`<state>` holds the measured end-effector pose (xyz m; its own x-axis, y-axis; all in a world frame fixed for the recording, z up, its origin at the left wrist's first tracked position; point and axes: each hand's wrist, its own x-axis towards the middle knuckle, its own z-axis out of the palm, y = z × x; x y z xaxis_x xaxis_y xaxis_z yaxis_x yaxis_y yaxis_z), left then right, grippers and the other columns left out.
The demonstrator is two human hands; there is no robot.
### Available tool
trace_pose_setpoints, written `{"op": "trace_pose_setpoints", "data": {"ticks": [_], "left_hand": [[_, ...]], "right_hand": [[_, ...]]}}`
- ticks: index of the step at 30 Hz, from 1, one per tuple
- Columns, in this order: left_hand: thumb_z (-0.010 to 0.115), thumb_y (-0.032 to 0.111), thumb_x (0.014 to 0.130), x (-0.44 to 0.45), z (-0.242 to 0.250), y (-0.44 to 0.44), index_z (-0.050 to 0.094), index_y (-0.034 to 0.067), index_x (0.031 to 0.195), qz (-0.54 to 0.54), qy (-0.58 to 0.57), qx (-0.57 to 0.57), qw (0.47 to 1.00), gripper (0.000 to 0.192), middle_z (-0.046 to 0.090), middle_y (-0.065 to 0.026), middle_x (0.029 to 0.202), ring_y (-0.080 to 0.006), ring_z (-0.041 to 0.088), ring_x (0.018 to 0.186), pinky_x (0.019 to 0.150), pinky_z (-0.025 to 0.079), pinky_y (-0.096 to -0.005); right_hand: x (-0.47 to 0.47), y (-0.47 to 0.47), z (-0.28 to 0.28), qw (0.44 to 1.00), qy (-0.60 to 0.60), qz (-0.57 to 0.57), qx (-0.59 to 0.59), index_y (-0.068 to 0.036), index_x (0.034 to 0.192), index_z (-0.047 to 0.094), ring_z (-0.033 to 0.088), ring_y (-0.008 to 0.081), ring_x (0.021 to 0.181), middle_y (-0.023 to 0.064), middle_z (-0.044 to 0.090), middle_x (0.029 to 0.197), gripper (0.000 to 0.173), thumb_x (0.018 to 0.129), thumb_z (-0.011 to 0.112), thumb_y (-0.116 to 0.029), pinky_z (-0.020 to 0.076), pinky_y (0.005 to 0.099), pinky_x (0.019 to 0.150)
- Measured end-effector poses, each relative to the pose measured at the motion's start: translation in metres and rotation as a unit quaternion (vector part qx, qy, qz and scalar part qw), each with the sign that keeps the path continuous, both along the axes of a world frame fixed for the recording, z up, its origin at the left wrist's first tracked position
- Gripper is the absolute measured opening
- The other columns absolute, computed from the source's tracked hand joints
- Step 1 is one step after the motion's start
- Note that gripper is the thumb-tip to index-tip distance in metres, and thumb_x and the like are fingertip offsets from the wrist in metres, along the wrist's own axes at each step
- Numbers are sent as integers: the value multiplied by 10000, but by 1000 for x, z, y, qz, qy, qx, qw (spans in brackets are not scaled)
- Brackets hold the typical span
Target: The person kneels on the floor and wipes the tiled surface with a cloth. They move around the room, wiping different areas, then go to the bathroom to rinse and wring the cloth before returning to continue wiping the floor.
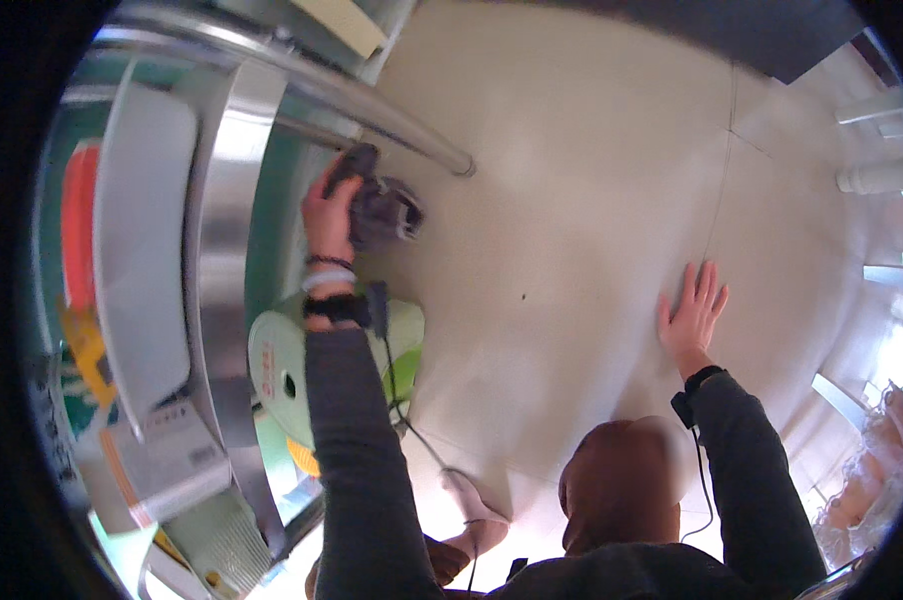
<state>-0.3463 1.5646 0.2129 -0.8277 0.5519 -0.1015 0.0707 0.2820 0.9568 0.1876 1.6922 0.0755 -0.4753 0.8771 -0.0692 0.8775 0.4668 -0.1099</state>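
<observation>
My left hand [330,221] is closed around a bunched dark grey cloth [382,206], close to the floor beside a metal shelf rack. Part of the cloth is blurred, and its underside is hidden. On that wrist are bands and a dark strapped device with a cable. My right hand [691,319] lies palm down on the pale floor [564,202], fingers spread, holding nothing. A dark device is strapped to that wrist too. Beneath my left forearm is a pale green container [283,371], partly covered by the arm.
A round metal leg [421,142] of the rack stands near the cloth. The rack's steel edge [230,187] runs along my left, with a white bin [151,240] and a cardboard box [170,457] behind it. White furniture legs [883,174] and a plastic bag [871,480] are at right.
</observation>
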Motion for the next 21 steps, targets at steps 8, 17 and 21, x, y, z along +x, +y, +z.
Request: {"op": "trace_pose_setpoints", "data": {"ticks": [8,17,21], "left_hand": [[621,302,957,-74,-181,73,547,159,1434,-17,170,-191,967,503,577,-85,1418,-293,485,1337,1100,383,-486],[535,491,998,151,-160,7,557,247,1453,-82,324,-307,891,517,487,-131,1527,-349,383,1445,1148,292,-568],[480,536,1020,138,-118,-28,583,208,1440,-156,-205,-122,959,543,366,-178,1606,-342,313,1488,1199,190,-558]], "right_hand": [[-6,1,-1,1000,3,13,-25,-9,1522,365,145,390,1542,249,242,1630,793,897,607,-431,47,615,1222],[-12,0,14,998,22,-6,-54,-15,1512,388,152,393,1539,250,253,1624,761,914,602,-434,59,628,1215],[-15,-2,5,999,23,-5,-31,-45,1524,385,155,370,1541,234,257,1626,740,937,571,-456,92,637,1204]]}}
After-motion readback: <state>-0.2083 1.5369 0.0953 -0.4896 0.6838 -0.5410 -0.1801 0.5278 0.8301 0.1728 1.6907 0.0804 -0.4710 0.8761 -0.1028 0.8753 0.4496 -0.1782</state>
